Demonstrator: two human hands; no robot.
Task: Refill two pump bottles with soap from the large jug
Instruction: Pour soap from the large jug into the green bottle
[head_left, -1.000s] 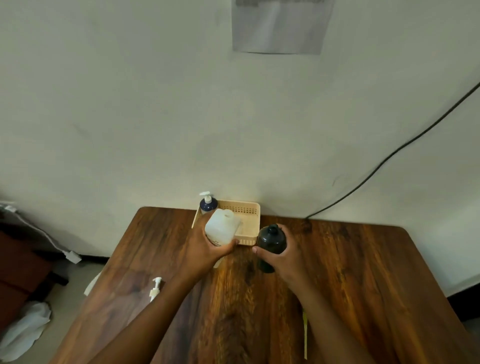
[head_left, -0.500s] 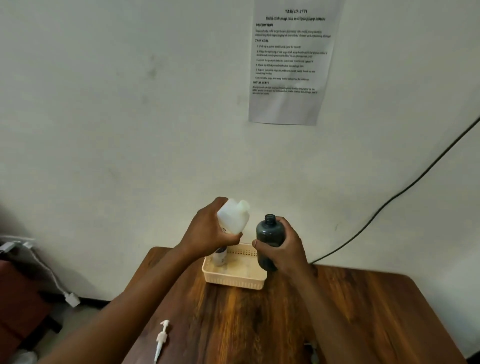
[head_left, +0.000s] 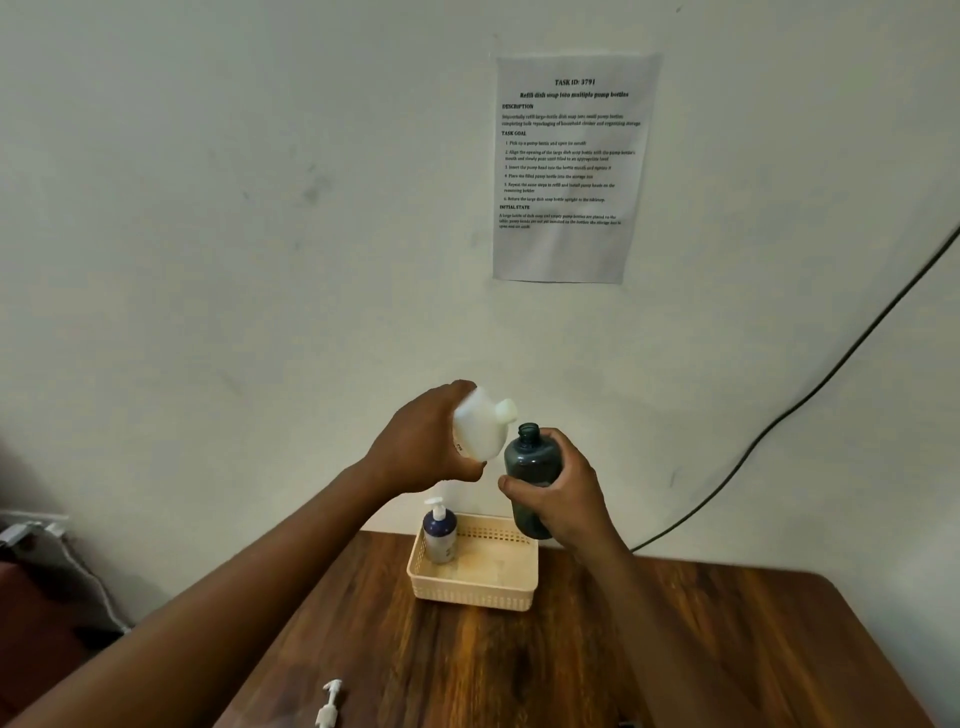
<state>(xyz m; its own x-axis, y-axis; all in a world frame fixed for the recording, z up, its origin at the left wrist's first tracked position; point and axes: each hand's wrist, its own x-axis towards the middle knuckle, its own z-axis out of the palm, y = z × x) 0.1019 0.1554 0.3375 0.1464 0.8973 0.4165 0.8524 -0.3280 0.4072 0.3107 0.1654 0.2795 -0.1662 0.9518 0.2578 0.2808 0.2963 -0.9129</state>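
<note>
My left hand grips a white jug, raised high above the table and tilted right, its spout close to the open mouth of a dark bottle. My right hand holds that dark bottle upright, neck uncovered. A second bottle, dark blue with a white pump fitted, stands in the left back corner of a cream basket. A loose white pump head lies on the table near the front left.
The wooden table stands against a white wall. A printed task sheet hangs on the wall above. A black cable runs down the wall at right. White cables and a plug sit at far left.
Both hands have lifted the jug and dark bottle higher above the table. The jug has tilted further toward the bottle's mouth. The view has risen, so the basket and pump bottle show below the hands.
</note>
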